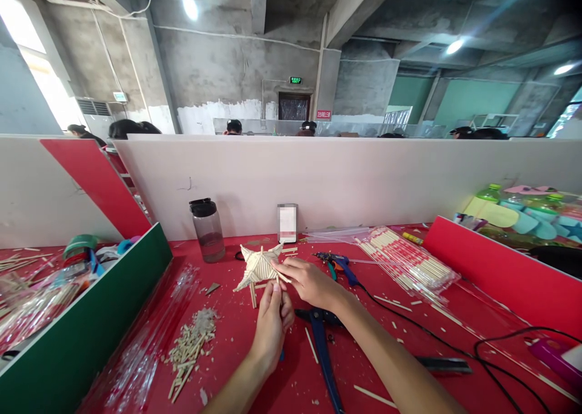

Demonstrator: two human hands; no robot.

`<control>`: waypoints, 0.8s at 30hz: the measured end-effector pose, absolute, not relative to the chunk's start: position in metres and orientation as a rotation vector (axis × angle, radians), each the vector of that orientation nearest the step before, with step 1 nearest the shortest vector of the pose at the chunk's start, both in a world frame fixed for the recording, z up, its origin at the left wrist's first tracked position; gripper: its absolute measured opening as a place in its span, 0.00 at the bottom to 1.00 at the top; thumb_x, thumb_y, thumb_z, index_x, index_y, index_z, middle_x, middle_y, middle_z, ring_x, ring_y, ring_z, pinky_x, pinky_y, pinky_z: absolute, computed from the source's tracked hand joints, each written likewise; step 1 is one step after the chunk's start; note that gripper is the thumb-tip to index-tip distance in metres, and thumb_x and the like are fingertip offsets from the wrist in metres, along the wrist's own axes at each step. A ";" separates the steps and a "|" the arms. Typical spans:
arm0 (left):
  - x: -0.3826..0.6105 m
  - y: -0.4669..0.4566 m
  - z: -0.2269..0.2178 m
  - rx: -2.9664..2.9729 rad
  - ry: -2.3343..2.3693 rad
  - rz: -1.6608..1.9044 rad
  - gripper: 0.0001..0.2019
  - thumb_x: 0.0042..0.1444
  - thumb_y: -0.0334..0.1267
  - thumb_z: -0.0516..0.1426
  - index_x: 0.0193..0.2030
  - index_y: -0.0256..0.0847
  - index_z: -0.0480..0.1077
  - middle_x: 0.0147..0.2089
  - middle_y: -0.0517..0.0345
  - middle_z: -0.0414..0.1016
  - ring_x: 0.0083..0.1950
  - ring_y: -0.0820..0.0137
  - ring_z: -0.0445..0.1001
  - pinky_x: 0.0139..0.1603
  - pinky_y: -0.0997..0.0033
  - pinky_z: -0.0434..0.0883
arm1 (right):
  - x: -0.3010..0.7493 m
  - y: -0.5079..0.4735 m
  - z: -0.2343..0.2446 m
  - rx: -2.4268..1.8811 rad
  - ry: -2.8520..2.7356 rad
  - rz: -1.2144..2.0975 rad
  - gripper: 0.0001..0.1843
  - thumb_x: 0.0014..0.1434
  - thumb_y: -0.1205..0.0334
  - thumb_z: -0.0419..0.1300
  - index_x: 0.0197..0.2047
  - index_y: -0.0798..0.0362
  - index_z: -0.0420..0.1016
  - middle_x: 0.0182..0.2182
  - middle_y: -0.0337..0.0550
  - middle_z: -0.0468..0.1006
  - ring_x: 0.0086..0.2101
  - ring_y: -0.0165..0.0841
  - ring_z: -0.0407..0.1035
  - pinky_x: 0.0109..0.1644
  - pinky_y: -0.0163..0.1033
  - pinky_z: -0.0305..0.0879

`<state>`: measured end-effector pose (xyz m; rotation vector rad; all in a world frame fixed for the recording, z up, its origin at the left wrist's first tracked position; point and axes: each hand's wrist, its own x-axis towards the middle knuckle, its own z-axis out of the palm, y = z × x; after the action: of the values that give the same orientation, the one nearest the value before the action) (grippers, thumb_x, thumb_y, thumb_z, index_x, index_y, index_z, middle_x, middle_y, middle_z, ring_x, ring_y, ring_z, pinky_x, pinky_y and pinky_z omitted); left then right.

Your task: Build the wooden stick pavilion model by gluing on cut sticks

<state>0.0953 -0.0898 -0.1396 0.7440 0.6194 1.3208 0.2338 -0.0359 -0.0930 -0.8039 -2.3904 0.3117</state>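
A star-shaped piece made of pale wooden sticks (259, 264) is held just above the red table (254, 353). My left hand (271, 323) grips it from below, fingers closed on its lower sticks. My right hand (309, 282) reaches in from the right and pinches a stick at the star's right side. Blue-handled cutters (324, 347) lie on the table under my right forearm. A blue glue gun (339, 263) rests just beyond my right hand, its black cord running off to the right.
A dark bottle (208, 229) and a small can (287, 223) stand by the white partition. Packs of sticks (407, 261) lie at the right, stick offcuts (191, 341) at the left. Green (86, 329) and red (495, 274) dividers flank the table. People sit beyond the partition.
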 end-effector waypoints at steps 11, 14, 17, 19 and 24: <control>0.089 -0.085 -0.135 0.785 0.653 1.333 0.20 0.54 0.55 0.64 0.34 0.40 0.65 0.19 0.75 0.47 0.18 0.82 0.41 0.17 0.82 0.47 | 0.237 -0.034 -0.094 -0.825 -2.439 0.239 0.29 0.69 0.74 0.45 0.70 0.46 0.58 0.42 0.44 0.72 0.43 0.33 0.67 0.50 0.36 0.66; 0.087 -0.083 -0.135 0.797 0.652 1.335 0.20 0.54 0.54 0.64 0.34 0.39 0.66 0.19 0.75 0.46 0.18 0.82 0.40 0.17 0.81 0.47 | 0.237 -0.033 -0.095 -0.820 -2.433 0.234 0.30 0.68 0.75 0.45 0.70 0.45 0.58 0.43 0.44 0.72 0.44 0.33 0.67 0.50 0.36 0.66; 0.085 -0.083 -0.134 0.792 0.653 1.327 0.20 0.54 0.54 0.63 0.34 0.39 0.66 0.18 0.76 0.44 0.18 0.82 0.39 0.17 0.81 0.46 | 0.238 -0.032 -0.096 -0.826 -2.435 0.237 0.30 0.68 0.75 0.45 0.70 0.45 0.58 0.43 0.44 0.73 0.43 0.33 0.67 0.51 0.36 0.66; 0.085 -0.083 -0.133 0.787 0.654 1.328 0.19 0.54 0.54 0.64 0.34 0.39 0.66 0.18 0.76 0.44 0.18 0.82 0.39 0.17 0.81 0.46 | 0.238 -0.032 -0.097 -0.829 -2.438 0.238 0.30 0.69 0.75 0.45 0.70 0.45 0.58 0.43 0.45 0.73 0.43 0.33 0.68 0.51 0.37 0.66; 0.092 -0.090 -0.136 0.783 0.666 1.287 0.19 0.54 0.54 0.63 0.32 0.40 0.64 0.18 0.75 0.46 0.18 0.81 0.40 0.17 0.80 0.45 | 0.235 -0.033 -0.096 -0.826 -2.426 0.239 0.30 0.68 0.74 0.47 0.70 0.45 0.58 0.43 0.45 0.74 0.43 0.33 0.68 0.49 0.36 0.67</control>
<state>0.0922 -0.0904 -0.1355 0.7826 0.6664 1.2875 0.2351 -0.0331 -0.0956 -0.8261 -2.4265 0.2389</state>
